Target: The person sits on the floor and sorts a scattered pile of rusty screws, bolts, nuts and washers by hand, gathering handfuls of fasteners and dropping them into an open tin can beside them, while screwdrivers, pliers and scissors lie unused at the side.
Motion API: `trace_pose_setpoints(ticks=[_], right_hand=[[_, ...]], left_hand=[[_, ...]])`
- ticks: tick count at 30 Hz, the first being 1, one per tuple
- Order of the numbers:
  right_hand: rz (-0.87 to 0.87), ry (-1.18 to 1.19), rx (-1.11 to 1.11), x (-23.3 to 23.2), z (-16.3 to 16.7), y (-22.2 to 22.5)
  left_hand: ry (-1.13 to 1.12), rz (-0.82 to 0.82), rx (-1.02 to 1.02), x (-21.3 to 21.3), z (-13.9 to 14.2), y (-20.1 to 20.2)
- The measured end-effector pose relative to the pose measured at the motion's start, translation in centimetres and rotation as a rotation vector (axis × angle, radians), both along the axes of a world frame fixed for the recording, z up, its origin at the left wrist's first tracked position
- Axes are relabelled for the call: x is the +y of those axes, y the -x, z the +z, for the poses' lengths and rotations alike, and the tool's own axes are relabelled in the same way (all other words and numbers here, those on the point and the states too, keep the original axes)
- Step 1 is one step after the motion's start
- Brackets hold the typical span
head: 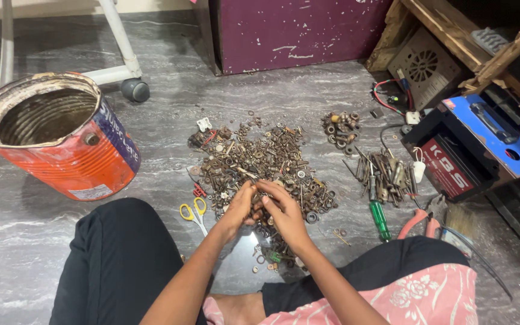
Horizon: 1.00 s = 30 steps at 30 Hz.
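At floor centre, directly ahead of both hands: rusty hardware pile (260, 165), spread left-to-right; left hand (236, 207) and right hand (281, 210), fingers curled together over its near edge, pinching small pieces, equally near.

Rusty nuts-and-bolts pile (260, 165) spread on floor, under hands (263, 207).

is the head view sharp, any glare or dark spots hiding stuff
Head view: mostly sharp, evenly lit, with a soft sheen on the grey floor; the pile of rusty hardware reads clearly; both hands are slightly soft; the shelf corner at upper right falls into shadow.
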State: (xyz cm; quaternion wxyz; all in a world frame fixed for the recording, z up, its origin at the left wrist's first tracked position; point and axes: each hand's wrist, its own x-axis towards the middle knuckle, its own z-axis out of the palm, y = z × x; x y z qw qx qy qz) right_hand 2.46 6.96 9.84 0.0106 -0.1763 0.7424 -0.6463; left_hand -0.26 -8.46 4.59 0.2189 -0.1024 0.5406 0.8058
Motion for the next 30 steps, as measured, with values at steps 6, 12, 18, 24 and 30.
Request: trace_pose_setpoints(ticks=[6, 12, 18, 24, 30], right_hand=[[-0.052, -0.042, -0.028, 0.0, 1.0, 0.3], [-0.169, 0.184, -0.136, 0.3, 0.5, 0.8], [-0.276, -0.019, -0.152, 0.7, -0.7, 1.7], [-0.293, 0.023, -0.214, 1.0, -1.9, 2.0], [-0.307, 0.120, -0.309, 2.3, -2.6, 2.8]], left_hand=[[-0.081, -0.032, -0.017, -0.5, -1.3, 0.7], [-0.052, 0.016, 0.016, -0.1, -0.6, 0.9], [0.063, -0.015, 0.003, 0.0, 0.2, 0.8], [0.107, -0.097, -0.002, 0.4, -0.7, 0.9], [-0.068, -0.074, -0.077, 0.2, -0.7, 1.1]])
